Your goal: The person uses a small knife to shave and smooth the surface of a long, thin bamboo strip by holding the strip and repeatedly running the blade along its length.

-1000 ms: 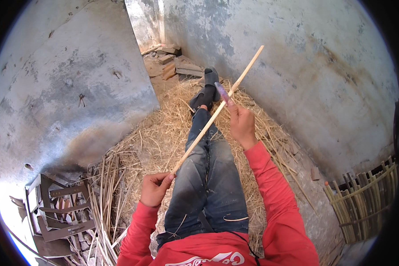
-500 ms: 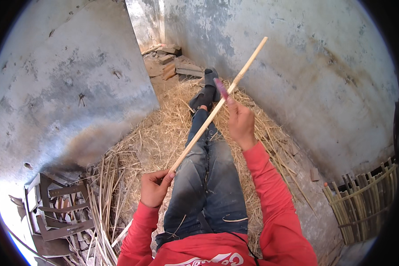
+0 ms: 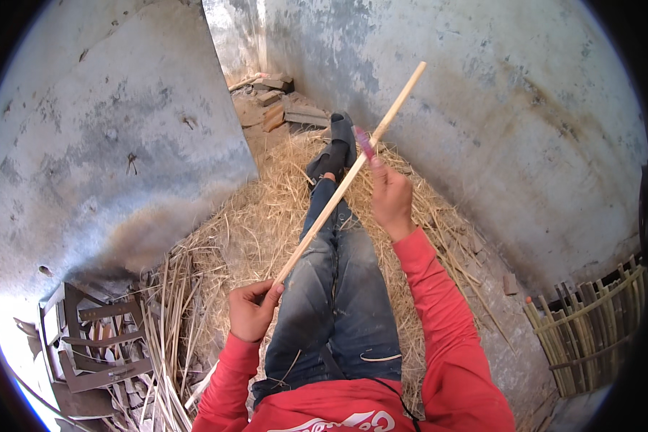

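A long pale bamboo strip point(image 3: 349, 180) slants across my outstretched legs, near end at lower left, far end raised at upper right. My left hand point(image 3: 252, 309) pinches its near end between thumb and fingers. Closed beside the strip's upper part, my right hand point(image 3: 392, 196) grips a small reddish-purple tool point(image 3: 364, 142), narrow like a knife. This tool lies against the strip and crosses it; its edge is too blurred to make out. Whether the right fingers also touch the strip I cannot tell.
Straw-like shavings point(image 3: 237, 209) cover the floor around my legs. Several thin strips point(image 3: 169, 324) lie at the left beside a broken brown frame point(image 3: 108, 338). A slatted bamboo basket point(image 3: 590, 324) stands at the right. Walls point(image 3: 497, 93) close in on both sides; bricks point(image 3: 272, 97) lie beyond my feet.
The strip's far end has swung slightly left and down. The reddish tool has shifted a little along with it. Both hands keep their grips and have barely moved.
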`<action>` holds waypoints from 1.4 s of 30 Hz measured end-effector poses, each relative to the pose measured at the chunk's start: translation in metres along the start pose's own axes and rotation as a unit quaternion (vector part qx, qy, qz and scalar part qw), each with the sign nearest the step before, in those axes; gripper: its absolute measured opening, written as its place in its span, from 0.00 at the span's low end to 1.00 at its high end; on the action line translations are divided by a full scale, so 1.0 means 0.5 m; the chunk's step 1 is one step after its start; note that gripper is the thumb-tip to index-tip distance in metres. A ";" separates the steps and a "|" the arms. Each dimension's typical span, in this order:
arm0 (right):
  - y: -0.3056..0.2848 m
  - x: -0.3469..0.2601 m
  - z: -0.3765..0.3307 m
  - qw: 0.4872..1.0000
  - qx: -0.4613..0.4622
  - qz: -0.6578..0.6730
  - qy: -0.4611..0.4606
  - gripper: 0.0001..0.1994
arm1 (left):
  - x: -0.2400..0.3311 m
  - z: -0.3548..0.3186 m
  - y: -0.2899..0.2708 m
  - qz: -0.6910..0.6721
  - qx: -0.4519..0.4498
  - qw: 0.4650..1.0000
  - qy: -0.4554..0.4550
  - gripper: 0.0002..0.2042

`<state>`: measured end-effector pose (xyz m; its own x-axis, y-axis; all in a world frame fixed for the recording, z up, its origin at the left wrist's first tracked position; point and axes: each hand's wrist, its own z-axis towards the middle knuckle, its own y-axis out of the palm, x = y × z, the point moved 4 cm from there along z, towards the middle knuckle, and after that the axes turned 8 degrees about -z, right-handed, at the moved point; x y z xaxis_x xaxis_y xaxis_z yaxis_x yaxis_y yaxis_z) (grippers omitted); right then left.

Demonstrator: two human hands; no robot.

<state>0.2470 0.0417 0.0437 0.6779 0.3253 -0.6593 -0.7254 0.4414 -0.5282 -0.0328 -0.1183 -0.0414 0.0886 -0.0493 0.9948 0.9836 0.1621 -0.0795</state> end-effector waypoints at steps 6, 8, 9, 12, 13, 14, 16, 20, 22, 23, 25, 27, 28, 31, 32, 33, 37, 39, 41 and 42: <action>0.102 -0.039 -0.153 0.974 -0.138 -0.050 -0.170 0.21 | -0.009 0.023 0.009 0.035 0.005 0.999 0.010 0.11; 0.068 -0.032 -0.090 0.992 -0.070 -0.020 -0.107 0.23 | -0.011 0.014 0.005 0.032 0.003 0.999 -0.001 0.11; 0.048 -0.022 -0.055 0.997 -0.039 -0.005 -0.066 0.24 | -0.010 0.006 0.006 0.012 -0.003 1.000 -0.013 0.11; 0.006 0.021 0.007 0.998 0.032 -0.041 -0.041 0.25 | 0.004 0.000 0.015 -0.017 -0.015 1.000 -0.020 0.11; 0.010 -0.005 -0.009 0.997 0.037 0.000 -0.062 0.25 | 0.005 0.001 0.015 -0.021 -0.019 0.999 -0.021 0.12; 0.036 -0.017 -0.036 0.995 -0.017 -0.027 -0.098 0.24 | 0.008 0.007 0.014 -0.021 -0.018 0.999 -0.019 0.12; 0.070 -0.031 -0.109 0.987 -0.077 -0.054 -0.131 0.24 | 0.005 0.014 0.013 0.010 -0.026 0.999 -0.028 0.13; 0.054 -0.084 -0.135 0.974 -0.134 -0.063 -0.172 0.21 | -0.012 0.007 0.011 -0.028 -0.017 0.999 -0.040 0.13; 0.036 -0.077 -0.120 0.981 -0.109 -0.031 -0.158 0.21 | -0.006 0.010 0.012 -0.029 -0.024 0.999 -0.013 0.13; 0.031 -0.074 -0.119 0.979 -0.079 -0.021 -0.186 0.20 | -0.004 0.008 0.010 -0.029 -0.024 0.999 -0.013 0.13; 0.026 -0.076 -0.125 0.976 -0.048 -0.011 -0.214 0.20 | 0.001 0.004 0.009 -0.041 -0.031 0.999 -0.018 0.13; 0.036 -0.078 -0.146 0.970 -0.113 0.005 -0.216 0.21 | 0.010 0.000 0.009 -0.049 -0.037 0.998 -0.024 0.13; 0.033 -0.079 -0.152 0.970 -0.114 0.005 -0.216 0.21 | 0.012 -0.003 0.010 -0.057 -0.043 0.997 -0.031 0.13; 0.029 -0.081 -0.158 0.963 -0.181 -0.047 -0.192 0.21 | 0.017 -0.009 0.008 -0.067 -0.049 0.995 -0.053 0.11; 0.024 -0.083 -0.158 0.961 -0.184 -0.059 -0.200 0.22 | 0.017 -0.010 0.008 -0.068 -0.048 0.995 -0.053 0.11; 0.022 -0.084 -0.158 0.958 -0.186 -0.070 -0.208 0.22 | 0.016 -0.011 0.009 -0.069 -0.050 0.995 -0.058 0.11; 0.018 -0.079 -0.135 0.955 -0.154 -0.137 -0.211 0.24 | 0.012 -0.019 0.003 -0.049 -0.042 0.997 -0.037 0.11; 0.012 -0.064 -0.087 0.962 -0.123 -0.155 -0.187 0.26 | 0.005 -0.027 -0.002 -0.029 -0.029 0.999 -0.029 0.11; 0.026 -0.069 -0.080 0.962 -0.114 -0.152 -0.194 0.25 | 0.006 -0.029 -0.008 -0.008 -0.014 1.000 -0.021 0.12; 0.033 -0.070 -0.077 0.963 -0.104 -0.149 -0.200 0.24 | 0.009 -0.027 -0.009 -0.014 -0.018 0.999 -0.024 0.12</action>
<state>0.2068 0.0053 0.0376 0.8209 0.5245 -0.2256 -0.4721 0.4013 -0.7849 -0.0349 -0.1325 -0.0374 0.0536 -0.0066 0.9985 0.9906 0.1266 -0.0523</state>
